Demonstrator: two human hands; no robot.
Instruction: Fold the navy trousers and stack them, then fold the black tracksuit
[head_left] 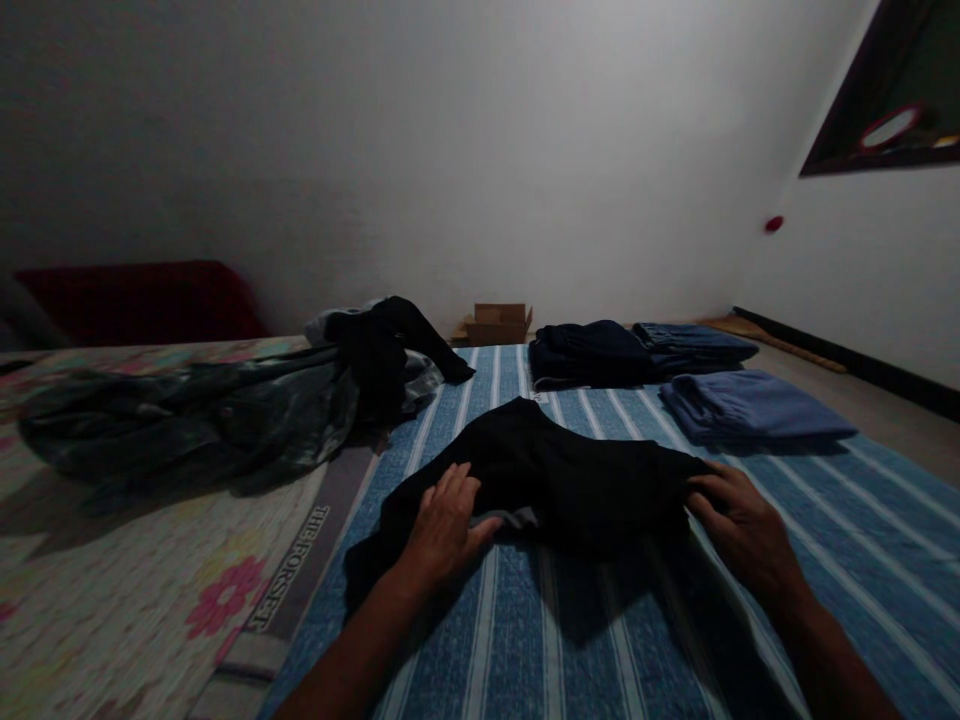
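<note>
A black garment (555,470) lies bunched on the blue striped bedding in front of me; its kind is hard to make out in the dim light. My left hand (448,520) rests on its left side, fingers stretched over the cloth and thumb apart. At the opposite end, my right hand (739,525) pinches the garment's edge between thumb and fingers, lifting it a little. A strip of grey lining shows near my left thumb.
Crumpled dark clothes (225,420) are heaped at left. Folded dark trousers (592,352) and a folded blue garment (754,408) lie at back right. A cardboard box (501,325) stands by the wall. The blue striped sheet (517,640) borders a flowered mat (150,590).
</note>
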